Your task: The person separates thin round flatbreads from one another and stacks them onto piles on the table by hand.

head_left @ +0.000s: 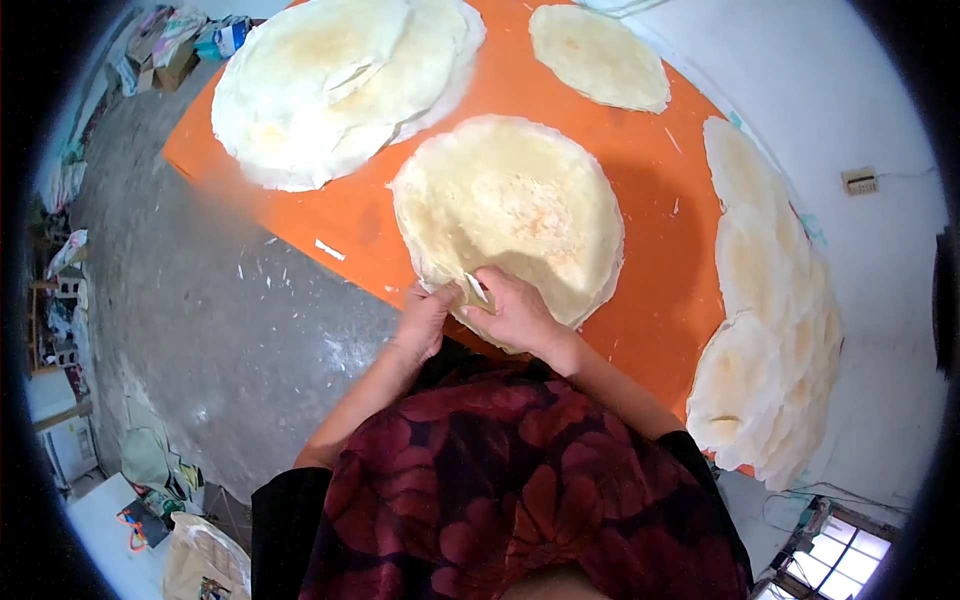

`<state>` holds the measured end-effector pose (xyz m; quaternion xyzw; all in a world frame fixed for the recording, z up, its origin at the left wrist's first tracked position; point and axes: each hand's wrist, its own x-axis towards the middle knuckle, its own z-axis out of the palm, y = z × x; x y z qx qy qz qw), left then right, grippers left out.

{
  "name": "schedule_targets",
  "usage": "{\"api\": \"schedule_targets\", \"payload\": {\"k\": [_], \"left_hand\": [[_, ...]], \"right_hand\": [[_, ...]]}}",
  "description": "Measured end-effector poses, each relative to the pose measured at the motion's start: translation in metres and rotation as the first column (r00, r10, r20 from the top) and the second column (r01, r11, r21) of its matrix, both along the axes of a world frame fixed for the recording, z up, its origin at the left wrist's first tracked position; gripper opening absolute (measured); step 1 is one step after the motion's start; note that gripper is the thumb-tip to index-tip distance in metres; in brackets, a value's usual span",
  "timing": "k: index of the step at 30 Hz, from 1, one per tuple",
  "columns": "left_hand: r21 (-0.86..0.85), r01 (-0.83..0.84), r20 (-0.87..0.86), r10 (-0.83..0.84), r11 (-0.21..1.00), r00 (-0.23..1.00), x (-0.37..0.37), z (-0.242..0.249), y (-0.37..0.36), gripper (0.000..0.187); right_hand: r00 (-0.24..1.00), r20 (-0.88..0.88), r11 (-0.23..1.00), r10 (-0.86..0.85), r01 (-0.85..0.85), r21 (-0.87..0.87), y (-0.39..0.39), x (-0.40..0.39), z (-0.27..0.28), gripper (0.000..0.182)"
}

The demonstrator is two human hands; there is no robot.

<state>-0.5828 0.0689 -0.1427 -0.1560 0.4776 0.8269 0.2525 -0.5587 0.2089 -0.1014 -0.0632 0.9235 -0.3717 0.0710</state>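
Note:
A large, thin, round flatbread (500, 190) lies on the orange table in front of me, with pale crumbs or flakes near its middle. My left hand (428, 314) pinches its near edge at the lower left. Right beside it, my right hand (513, 312) has its thumb and fingers closed on the same edge. Between the two hands a bit of the edge is lifted and looks white. The fingertips partly hide what they grip.
Stacked flatbreads (310, 90) lie at the table's far left, and a smaller flatbread (600, 57) at the back. Overlapping flatbreads (770, 340) line the right side by the wall. Scraps dot the orange table (655, 240) and the grey floor (220, 330).

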Motion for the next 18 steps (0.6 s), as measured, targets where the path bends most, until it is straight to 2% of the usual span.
{"api": "schedule_targets", "payload": {"k": [3,6,9,10,12,13,14,16,18], "left_hand": [[-0.062,-0.024,0.017,0.025,0.998,1.0,0.002,0.003,0.005,0.027],[-0.114,-0.021,-0.005,0.021,0.993,1.0,0.002,0.003,0.008,0.024],[-0.164,0.008,0.018,-0.005,0.986,1.0,-0.002,0.003,0.007,0.023],[-0.177,0.019,0.035,-0.013,0.984,0.999,-0.004,0.004,0.007,0.024],[-0.124,-0.001,0.132,0.017,0.992,0.991,-0.011,0.003,-0.001,0.028],[-0.098,-0.01,0.181,0.027,0.995,0.983,-0.015,0.002,-0.007,0.03],[-0.047,-0.074,0.159,0.081,0.996,0.984,-0.019,-0.004,-0.012,0.035],[-0.068,-0.131,0.21,0.143,0.989,0.967,-0.03,-0.033,-0.025,0.038],[-0.089,-0.147,0.2,0.163,0.985,0.966,-0.037,-0.025,-0.03,0.035]], "right_hand": [[0.996,0.037,0.996,-0.076,0.078,-0.035,-0.002,0.001,-0.008,0.035],[0.975,-0.08,0.977,-0.208,0.21,0.019,-0.015,0.001,-0.008,0.035],[0.958,-0.212,0.973,-0.191,0.213,0.086,-0.015,-0.006,-0.017,0.028],[0.959,-0.017,0.959,-0.283,0.283,0.007,-0.009,-0.013,-0.018,0.026],[0.839,0.381,0.885,-0.389,0.455,-0.1,0.019,-0.037,-0.014,0.022],[0.866,0.354,0.852,-0.352,0.453,-0.262,0.037,-0.046,-0.008,0.022],[0.892,0.318,0.798,-0.321,0.435,-0.417,0.057,-0.055,0.001,0.022],[0.862,0.28,0.799,-0.423,0.5,-0.333,0.091,-0.075,0.036,0.022],[0.857,0.27,0.78,-0.44,0.513,-0.358,0.12,-0.088,0.079,0.023]]}}
